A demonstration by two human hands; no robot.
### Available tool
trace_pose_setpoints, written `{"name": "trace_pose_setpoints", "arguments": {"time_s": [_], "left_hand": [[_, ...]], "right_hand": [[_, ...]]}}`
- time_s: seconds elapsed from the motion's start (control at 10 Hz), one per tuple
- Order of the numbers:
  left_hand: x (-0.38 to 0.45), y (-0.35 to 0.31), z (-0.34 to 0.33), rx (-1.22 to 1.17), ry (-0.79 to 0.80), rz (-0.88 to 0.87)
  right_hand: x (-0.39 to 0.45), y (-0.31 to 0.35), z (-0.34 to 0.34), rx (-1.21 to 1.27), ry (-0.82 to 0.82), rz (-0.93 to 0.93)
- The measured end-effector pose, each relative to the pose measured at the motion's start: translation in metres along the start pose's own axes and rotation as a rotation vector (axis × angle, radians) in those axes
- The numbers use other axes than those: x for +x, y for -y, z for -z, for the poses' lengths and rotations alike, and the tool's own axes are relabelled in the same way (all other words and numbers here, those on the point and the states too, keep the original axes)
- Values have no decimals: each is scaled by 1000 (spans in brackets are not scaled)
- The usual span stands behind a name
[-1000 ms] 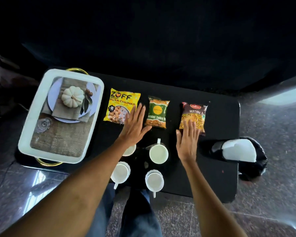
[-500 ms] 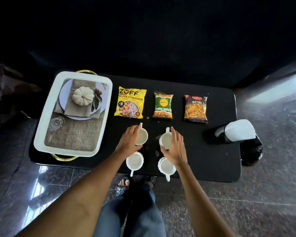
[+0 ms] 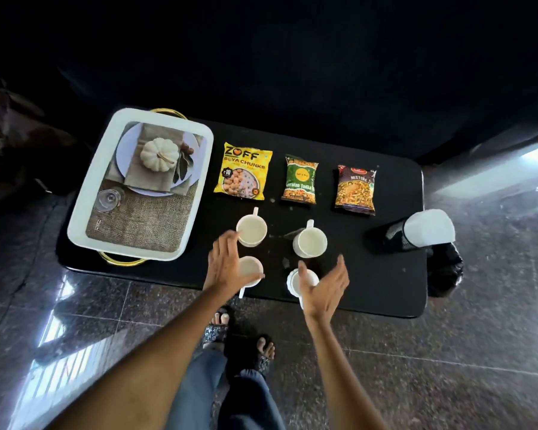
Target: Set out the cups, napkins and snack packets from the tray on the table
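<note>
A black table [image 3: 385, 274] stands on glossy speckled stone floor [image 3: 479, 352]. Packets [image 3: 299, 179] line its 12 o'clock side, cups [image 3: 309, 242] centre, tray [image 3: 84, 218] at 9. Left hand [image 3: 225, 268] and right hand [image 3: 323, 287] hover spread, empty.

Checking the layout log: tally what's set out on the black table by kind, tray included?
Cups: 4, far left, far right, near left, near right
Snack packets: 3, yellow, green, dark mixture
Tray: 1
White napkin holder at the table's right end: 1
Total: 9
</note>
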State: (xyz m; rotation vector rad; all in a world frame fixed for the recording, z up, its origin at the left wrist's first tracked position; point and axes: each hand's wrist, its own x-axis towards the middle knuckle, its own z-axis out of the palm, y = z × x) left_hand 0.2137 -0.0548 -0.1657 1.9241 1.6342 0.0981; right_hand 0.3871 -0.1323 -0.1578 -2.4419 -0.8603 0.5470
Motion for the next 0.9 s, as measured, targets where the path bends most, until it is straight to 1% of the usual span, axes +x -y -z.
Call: {"name": "trace_pose_setpoints", "arguments": {"time_s": [0.1,0.2,0.4,0.5,0.6,0.7,0.8,0.9], "left_hand": [[-19,-3,-17,-29,52,53],[-23,-4,-28,13,91,49],[-20,3,-28,68,114,71],[-20,6,-27,74,116,62],[-24,2,-24,98,94,47],[-41,-3,-17,165,27,78],[-70,-17,-1,145,-61,65],[-84,-36,22,117,-42,-23]], "right_hand": [[-28,-12,-13,-18,83,-27],[-34,-19,-17,-28,148,41],[-25,-23,-15,-39,142,12],[-24,-24,-14,-60,157,20],[-23,-25,-10,-136,201,53],[-26,-16,-3,-259,183,3],[-44,9,19,-287,156,86],[-56,35,40,-378,225,272]]}}
